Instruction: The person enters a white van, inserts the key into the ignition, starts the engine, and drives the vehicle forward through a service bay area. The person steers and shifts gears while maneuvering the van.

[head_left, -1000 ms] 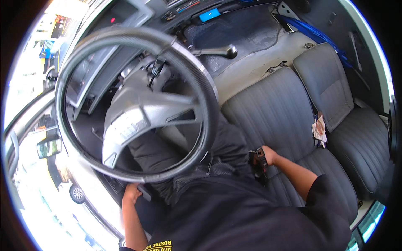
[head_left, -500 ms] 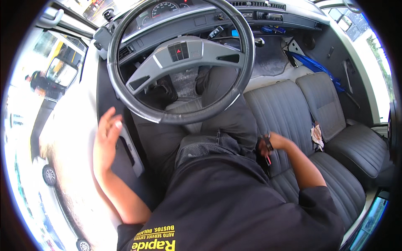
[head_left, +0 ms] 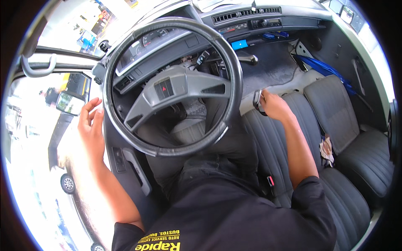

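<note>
My left hand (head_left: pixel 90 127) is raised beside the door, just left of the steering wheel (head_left: pixel 155 152). Its fingers are spread and loosely bent, with nothing in them. Over the front edge of the seats, my right hand (head_left: pixel 274 105) is closed round a small silver-and-black thing (head_left: pixel 257 98) with a dark loop hanging below it; its exact kind cannot be made out. The gear lever (head_left: pixel 250 60) stands ahead of this hand. A seat belt buckle (head_left: pixel 271 181) with a red button sits by my right hip.
Grey passenger seats (head_left: pixel 331 100) fill the right side, with a crumpled cloth (head_left: pixel 325 150) between them. A blue folded umbrella-like thing (head_left: pixel 320 67) leans at the far right. The door handle (head_left: pixel 137 171) is at my left. Outside stands a vehicle mirror (head_left: pixel 70 103).
My right hand has moved forward from beside my hip to above the seats' front edge, holding the small thing. My left hand has shifted slightly left. The view has tilted.
</note>
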The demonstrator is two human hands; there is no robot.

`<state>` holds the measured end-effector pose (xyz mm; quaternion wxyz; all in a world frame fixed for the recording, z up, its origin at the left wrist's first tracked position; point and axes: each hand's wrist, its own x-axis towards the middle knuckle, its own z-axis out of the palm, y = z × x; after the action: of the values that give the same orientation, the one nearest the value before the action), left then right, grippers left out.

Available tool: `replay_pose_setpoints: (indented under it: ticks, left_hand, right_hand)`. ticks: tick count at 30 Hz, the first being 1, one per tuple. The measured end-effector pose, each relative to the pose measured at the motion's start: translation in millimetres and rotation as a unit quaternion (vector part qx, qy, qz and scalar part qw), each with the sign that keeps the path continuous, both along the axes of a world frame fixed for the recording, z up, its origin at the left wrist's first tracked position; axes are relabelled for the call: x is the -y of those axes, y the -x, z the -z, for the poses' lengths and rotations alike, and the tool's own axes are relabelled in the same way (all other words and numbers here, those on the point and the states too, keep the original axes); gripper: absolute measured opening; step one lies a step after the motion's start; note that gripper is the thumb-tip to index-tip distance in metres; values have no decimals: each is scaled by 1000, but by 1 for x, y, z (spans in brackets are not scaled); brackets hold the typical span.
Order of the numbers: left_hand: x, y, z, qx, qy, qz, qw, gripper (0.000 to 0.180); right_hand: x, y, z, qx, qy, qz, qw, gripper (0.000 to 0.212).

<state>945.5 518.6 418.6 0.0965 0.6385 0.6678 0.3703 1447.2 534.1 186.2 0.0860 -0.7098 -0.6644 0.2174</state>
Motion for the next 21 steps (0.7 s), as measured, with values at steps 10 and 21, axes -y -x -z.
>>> replay_pose_setpoints:
  ticks: [10,21]
  left_hand:
    - [-117,-14,-7,-73,-63,29,995,43]
    - [-151,9,22,52,47,79,994,45]
  right_hand:
    - [-95,56,8,-441,-55,-74,893,41]
    - [-178,146,41,-442,-60,-157,881,25]
